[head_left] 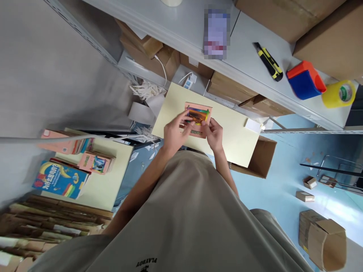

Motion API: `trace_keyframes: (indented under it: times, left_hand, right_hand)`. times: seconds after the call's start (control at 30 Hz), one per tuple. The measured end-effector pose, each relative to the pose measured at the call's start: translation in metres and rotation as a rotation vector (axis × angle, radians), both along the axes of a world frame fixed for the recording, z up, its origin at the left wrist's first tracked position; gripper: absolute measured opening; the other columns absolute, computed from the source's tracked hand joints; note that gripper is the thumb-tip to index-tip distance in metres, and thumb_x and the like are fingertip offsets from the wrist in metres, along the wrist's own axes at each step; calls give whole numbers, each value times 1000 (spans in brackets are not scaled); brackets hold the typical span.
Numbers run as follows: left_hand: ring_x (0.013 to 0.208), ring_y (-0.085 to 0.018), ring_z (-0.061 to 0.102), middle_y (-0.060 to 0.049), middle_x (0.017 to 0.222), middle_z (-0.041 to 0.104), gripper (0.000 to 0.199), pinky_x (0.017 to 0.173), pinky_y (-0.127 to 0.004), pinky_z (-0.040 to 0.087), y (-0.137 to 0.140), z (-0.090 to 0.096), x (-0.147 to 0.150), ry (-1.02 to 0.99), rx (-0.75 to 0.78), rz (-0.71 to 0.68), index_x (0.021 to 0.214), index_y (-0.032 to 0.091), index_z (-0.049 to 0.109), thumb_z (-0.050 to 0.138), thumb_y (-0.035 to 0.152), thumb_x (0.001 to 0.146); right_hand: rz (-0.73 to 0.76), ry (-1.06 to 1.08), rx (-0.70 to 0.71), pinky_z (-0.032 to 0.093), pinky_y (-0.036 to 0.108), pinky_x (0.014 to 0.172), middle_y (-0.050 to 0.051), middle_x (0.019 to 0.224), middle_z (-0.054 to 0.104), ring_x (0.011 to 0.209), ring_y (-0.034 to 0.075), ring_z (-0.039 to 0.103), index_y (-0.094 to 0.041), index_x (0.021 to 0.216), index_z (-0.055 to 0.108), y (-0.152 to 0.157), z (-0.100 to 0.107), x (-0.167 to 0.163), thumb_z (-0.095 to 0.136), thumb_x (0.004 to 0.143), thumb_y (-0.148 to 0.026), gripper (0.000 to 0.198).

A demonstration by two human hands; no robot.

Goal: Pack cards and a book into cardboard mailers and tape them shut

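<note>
A thin book with a pink cover and a colourful picture lies on the pale yellow tabletop in front of me. My left hand reaches over its left side, fingers apart and partly covering the picture. At the lower right edge, my right hand grips the book with the thumb on the cover and the other fingers curled at the side. The fingers hide parts of the cover and its lower print.
A shelf above holds a box cutter, a red-and-blue tape dispenser and yellow tape. Stacked books and a blue book occupy a side table at left. An open carton stands beside the tabletop's right end.
</note>
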State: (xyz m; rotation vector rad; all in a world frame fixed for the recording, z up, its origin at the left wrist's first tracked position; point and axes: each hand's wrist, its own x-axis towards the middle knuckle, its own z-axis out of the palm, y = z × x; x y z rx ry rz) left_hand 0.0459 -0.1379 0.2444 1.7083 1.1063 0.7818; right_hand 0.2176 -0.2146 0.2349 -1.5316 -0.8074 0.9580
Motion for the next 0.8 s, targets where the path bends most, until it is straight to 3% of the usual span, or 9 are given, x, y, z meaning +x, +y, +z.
trace_keyframes:
  times: [0.07,0.13,0.23,0.37,0.47,0.57,0.67,0.8]
  left_hand:
    - [106,-23,84,-12,132,86,58,91,-31,68,6,-4,-1,-46,-69,73,149,22,74,82,52,100]
    - [104,-25,84,-13,129,86,60,88,-32,68,11,-11,0,-112,-202,56,138,19,80,86,59,94]
    - [108,-30,83,-14,122,87,64,91,-38,69,11,-25,4,-231,-467,18,122,17,86,92,67,83]
    - [119,-35,81,-13,121,88,68,97,-44,68,2,-43,8,-315,-720,65,119,19,88,100,65,70]
    - [122,-35,80,-12,122,87,64,99,-43,66,-1,-61,5,-318,-779,113,120,20,88,101,56,68]
    - [117,-32,80,-11,121,88,60,97,-40,65,-2,-86,-4,-295,-780,187,119,20,88,99,49,68]
    - [110,-29,80,-11,118,88,57,92,-37,63,1,-114,-17,-274,-778,246,117,19,88,96,45,67]
    - [104,-29,80,-11,113,88,46,89,-37,63,22,-145,-31,-199,-759,273,111,17,88,86,38,70]
  right_hand:
    - [-29,-3,-6,54,31,68,0,81,66,79,19,64,-25,102,76,-7,-1,11,75,99,-80,55]
    - [-46,16,-15,52,31,67,-1,78,62,76,19,62,-25,100,74,-14,-2,19,75,101,-76,51]
    - [-56,79,-8,56,32,71,1,83,68,81,20,66,-25,108,76,-19,-9,25,75,102,-74,50]
    - [-64,168,-29,64,37,83,6,101,79,100,26,75,-26,118,77,-20,-31,24,75,100,-76,53]
    - [-25,199,-50,66,41,97,9,122,82,115,29,76,-28,122,77,-16,-57,24,74,100,-74,51]
    - [44,187,-98,64,45,106,9,126,83,120,30,75,-29,118,79,-9,-89,26,76,98,-74,49]
    - [86,187,-166,65,46,105,7,122,85,115,29,77,-30,119,80,4,-122,25,82,90,-73,52]
    - [103,232,-256,65,45,98,7,118,86,109,27,78,-32,135,76,31,-160,16,88,82,-70,66]
